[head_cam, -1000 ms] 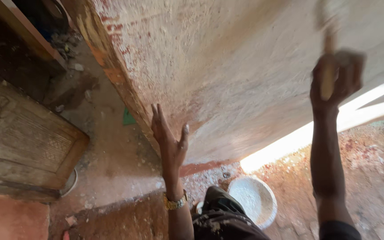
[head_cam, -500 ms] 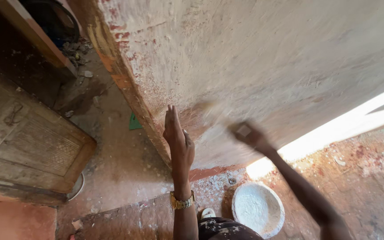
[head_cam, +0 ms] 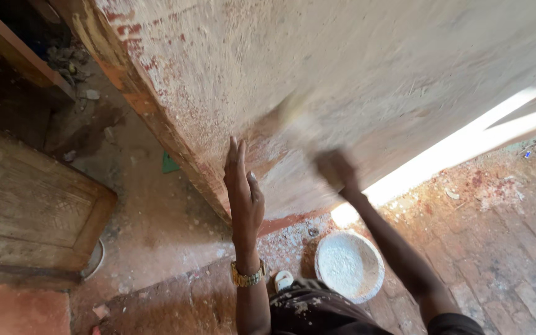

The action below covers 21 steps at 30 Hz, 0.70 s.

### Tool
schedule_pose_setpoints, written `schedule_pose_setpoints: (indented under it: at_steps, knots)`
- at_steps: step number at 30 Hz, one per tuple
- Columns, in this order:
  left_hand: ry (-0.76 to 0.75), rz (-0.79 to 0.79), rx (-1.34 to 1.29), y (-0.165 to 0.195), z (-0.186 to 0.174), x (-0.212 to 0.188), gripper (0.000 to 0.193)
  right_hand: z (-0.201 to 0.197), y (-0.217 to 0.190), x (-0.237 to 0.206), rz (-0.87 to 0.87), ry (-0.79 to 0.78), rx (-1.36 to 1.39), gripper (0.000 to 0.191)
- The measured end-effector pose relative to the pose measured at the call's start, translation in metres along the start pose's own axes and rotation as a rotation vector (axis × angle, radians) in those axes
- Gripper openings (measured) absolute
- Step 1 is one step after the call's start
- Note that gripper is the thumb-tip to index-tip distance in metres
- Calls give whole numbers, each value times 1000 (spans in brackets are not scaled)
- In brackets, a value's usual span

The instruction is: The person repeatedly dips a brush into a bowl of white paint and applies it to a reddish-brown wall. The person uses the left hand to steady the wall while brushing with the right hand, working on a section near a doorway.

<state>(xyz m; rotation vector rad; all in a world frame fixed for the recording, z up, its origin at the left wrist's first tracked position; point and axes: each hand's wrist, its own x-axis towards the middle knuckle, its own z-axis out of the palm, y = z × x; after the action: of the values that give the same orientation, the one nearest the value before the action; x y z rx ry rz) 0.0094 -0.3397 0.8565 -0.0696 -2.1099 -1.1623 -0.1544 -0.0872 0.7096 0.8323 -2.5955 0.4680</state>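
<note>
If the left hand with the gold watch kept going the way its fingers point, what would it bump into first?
Most likely the wall. The left hand points its fingers up along the pale, red-flecked plaster and looks pressed against or very near it. Depth is hard to judge, so it might slide along the surface.

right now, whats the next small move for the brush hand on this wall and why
Probably sweep the right hand and its blurred brush up across the wall, where red patches show through the pale coat near the corner. The left hand rests flat on the wall, bracing. The bowl of white mix sits just below for a reload.
</note>
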Motion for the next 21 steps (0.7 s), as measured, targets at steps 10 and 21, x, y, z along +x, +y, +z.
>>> schedule_pose_setpoints:
  at_steps: [10,21]
  knots:
    - [44,-49,85,-7,-10,1,49,-156,83,26,-51,739,288,11]
    - [98,-61,125,1,-15,5,60,18,-68,-14,-328,139,613,19]
